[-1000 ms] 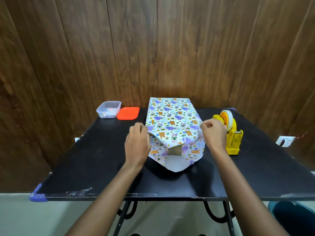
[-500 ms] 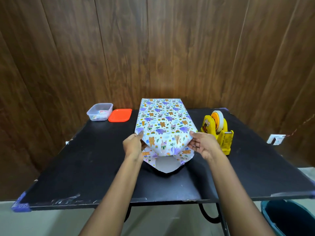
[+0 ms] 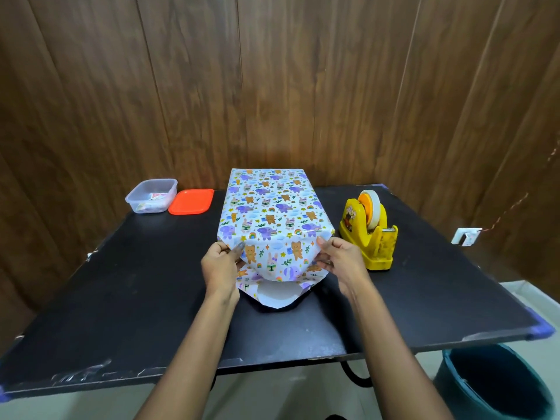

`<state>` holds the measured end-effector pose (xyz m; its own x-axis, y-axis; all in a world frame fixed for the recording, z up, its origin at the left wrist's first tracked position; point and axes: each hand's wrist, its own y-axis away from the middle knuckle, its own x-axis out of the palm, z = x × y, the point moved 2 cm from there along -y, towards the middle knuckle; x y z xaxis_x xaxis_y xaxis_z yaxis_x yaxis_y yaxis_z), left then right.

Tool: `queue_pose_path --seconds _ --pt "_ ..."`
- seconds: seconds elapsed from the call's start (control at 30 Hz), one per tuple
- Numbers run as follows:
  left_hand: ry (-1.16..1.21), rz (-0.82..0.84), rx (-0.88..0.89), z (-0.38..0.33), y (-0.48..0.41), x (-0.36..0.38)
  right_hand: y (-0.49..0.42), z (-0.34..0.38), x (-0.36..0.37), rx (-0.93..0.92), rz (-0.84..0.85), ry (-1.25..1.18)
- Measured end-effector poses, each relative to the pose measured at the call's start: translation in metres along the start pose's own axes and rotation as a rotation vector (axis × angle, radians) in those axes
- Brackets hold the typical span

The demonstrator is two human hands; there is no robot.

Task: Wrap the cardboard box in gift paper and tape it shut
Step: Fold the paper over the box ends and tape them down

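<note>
In the middle of the black table (image 3: 121, 298), toward its far edge: the cardboard box (image 3: 274, 204), its long side running away from the camera. Over the top and both long sides, gift paper (image 3: 266, 225) printed with small bears, elephants and rabbits. At the near end, the upper flap (image 3: 272, 259), folded down over the face of the box, with a rounded lower edge. Below it, flat on the table, the lower flap (image 3: 274, 300), white underside up, narrowing to a blunt point toward the camera.

At the near left corner of the box, the left hand (image 3: 219, 268), fingers curled, pinching the side fold of the paper between thumb and fingers. At the near right corner, the right hand (image 3: 341, 262), grasping the opposite fold in the same way, thumb on the front of the paper. Both forearms reaching in over the near table edge.

Just beside the box on the right, close to the right hand: a yellow tape dispenser (image 3: 368, 247) with its tape roll (image 3: 372, 207) upright. At the far left of the table, a clear plastic container (image 3: 151, 195) with a few small things inside, hard to make out. Just beside it, an orange lid (image 3: 191, 201) lying flat. Behind everything, a wall of dark wood panels (image 3: 272, 86). Low on the right, partly under the table corner, a dark teal bin (image 3: 497, 386).
</note>
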<state>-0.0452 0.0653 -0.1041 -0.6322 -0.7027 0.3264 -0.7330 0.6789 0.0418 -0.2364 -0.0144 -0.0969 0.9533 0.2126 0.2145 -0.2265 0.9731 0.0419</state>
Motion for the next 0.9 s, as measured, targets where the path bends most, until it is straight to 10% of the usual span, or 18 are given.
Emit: queue_pose_path --seconds 0.9 --pt "0.070 -0.057 -0.041 -0.016 -0.007 -0.007 -0.012 0.005 0.005 0.032 -0.118 -0.055"
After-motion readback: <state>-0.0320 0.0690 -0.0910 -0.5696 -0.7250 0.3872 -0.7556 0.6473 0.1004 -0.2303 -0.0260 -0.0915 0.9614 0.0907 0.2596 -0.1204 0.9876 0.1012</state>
